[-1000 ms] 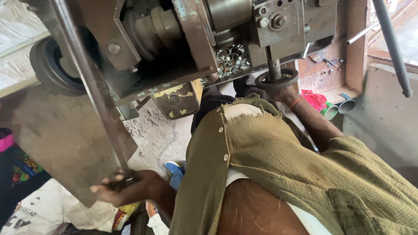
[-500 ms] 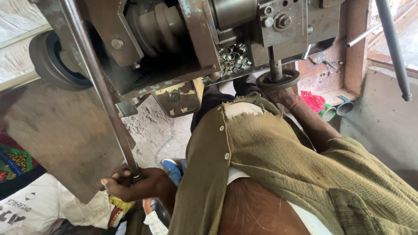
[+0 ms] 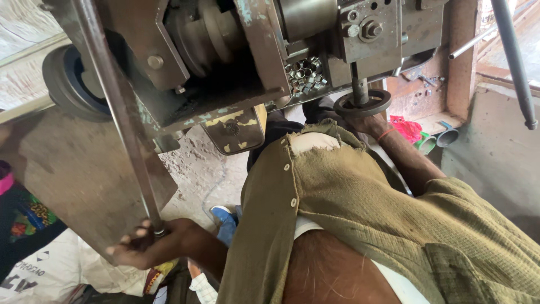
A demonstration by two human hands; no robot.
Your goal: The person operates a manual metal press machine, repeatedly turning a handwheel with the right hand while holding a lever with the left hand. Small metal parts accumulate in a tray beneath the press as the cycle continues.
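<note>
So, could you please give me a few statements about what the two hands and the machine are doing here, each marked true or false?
1. The left hand grips the lower end of the long metal lever. True.
2. The right hand rests on a red bucket. False: it is at the small round handwheel under the machine.
3. A heap of small metal rings lies in the machine. True.
4. The person wears a blue jacket. False: it is an olive-green shirt, torn at one spot.
</note>
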